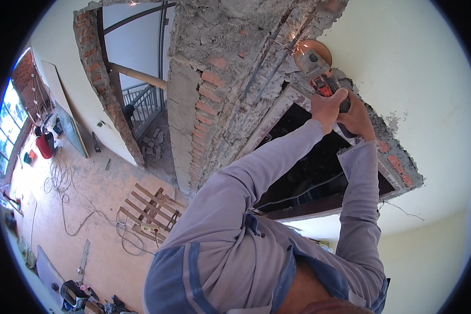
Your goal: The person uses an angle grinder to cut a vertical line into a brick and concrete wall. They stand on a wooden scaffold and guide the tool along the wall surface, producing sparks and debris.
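An angle grinder (324,82) with a round disc (314,52) is held up at the top right, and both my hands are closed on it. My left hand (328,109) wraps the side of its body, by the red part. Gripping the rear of the body is my right hand (359,116). The disc's edge meets a metal rod (281,42) along the broken concrete beam (220,36), and sparks (293,43) fly there. My fingers partly cover the grinder's body.
Broken brickwork (206,102) edges the beam. Below the grinder is a dark framed opening (303,162). Lower left, a slatted wooden piece (154,209) carries a socket block, with loose cable (63,180) across the floor. Tools (76,293) lie at the bottom left; rubble (154,141) lies beyond the wall opening.
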A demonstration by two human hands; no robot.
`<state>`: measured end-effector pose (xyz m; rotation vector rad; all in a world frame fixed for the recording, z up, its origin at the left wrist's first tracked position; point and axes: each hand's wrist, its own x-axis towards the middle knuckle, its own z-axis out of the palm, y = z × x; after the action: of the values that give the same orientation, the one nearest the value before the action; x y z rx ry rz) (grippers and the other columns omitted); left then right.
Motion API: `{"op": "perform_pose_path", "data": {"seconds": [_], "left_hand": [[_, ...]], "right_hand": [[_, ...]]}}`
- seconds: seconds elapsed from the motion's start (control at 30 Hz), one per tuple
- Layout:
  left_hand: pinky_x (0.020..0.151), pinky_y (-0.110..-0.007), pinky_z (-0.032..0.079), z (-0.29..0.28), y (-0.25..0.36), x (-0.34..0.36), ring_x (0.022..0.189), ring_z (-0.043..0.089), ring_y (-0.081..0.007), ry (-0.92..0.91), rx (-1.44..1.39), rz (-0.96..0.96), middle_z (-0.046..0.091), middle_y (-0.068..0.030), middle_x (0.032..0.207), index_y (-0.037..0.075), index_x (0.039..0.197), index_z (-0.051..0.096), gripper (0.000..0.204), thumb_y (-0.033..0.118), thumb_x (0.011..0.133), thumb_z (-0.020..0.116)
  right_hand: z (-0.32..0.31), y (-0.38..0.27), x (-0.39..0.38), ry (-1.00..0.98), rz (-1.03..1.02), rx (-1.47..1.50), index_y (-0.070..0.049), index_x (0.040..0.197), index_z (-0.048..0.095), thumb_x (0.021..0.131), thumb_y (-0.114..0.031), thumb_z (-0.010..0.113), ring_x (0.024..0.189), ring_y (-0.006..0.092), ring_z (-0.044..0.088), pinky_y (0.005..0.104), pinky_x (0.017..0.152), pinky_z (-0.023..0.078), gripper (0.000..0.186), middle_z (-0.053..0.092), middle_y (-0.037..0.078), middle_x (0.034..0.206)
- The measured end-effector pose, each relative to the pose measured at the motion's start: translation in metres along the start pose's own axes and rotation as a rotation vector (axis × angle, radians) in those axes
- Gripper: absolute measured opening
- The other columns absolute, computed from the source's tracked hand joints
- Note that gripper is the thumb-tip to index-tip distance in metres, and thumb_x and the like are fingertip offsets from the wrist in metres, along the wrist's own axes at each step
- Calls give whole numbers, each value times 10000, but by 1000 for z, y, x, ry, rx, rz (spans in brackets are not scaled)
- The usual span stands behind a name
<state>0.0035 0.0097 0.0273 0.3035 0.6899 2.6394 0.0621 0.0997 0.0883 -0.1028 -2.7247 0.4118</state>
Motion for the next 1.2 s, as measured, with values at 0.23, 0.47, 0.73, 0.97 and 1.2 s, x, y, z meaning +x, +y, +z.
{"op": "perform_pose_path", "data": {"seconds": [0.23, 0.47, 0.73, 0.97, 1.2], "left_hand": [[679, -315, 521, 0, -4, 2, 749, 653, -137, 2, -6, 31, 695, -47, 896, 4, 917, 692, 267, 217, 799, 802], [675, -317, 521, 0, -2, 1, 746, 653, -144, 5, 2, 21, 689, -55, 888, -1, 919, 682, 276, 216, 796, 800], [674, -315, 520, 0, 1, -1, 742, 647, -135, -3, -4, 13, 685, -48, 885, -4, 916, 679, 267, 205, 796, 793], [670, -317, 516, 0, -2, 1, 734, 644, -137, 3, -2, 37, 684, -49, 874, -5, 907, 682, 273, 215, 792, 795], [665, -320, 517, 0, 0, 1, 732, 651, -143, 8, 19, 18, 693, -64, 887, -24, 919, 687, 305, 229, 789, 799]], "right_hand": [[0, 2, 0, 20, -19, -25, -58, 1179, 603, 577, -239, 874, 996, 350, 678, 420, 872, 498, 684, 701, 170, 1044], [0, 0, -1, 17, -5, -20, -70, 1159, 600, 571, -226, 870, 957, 349, 676, 421, 859, 498, 666, 698, 161, 1012], [-1, -1, -1, 14, 1, -6, -63, 1153, 601, 560, -222, 870, 950, 348, 674, 416, 857, 497, 669, 695, 160, 1002], [0, 1, 0, 17, -7, -19, -54, 1158, 602, 567, -232, 869, 971, 351, 674, 418, 870, 494, 673, 694, 168, 1021], [0, 0, -1, 10, 9, -26, -54, 1165, 598, 572, -246, 876, 985, 353, 673, 421, 877, 496, 683, 694, 170, 1035]]}}
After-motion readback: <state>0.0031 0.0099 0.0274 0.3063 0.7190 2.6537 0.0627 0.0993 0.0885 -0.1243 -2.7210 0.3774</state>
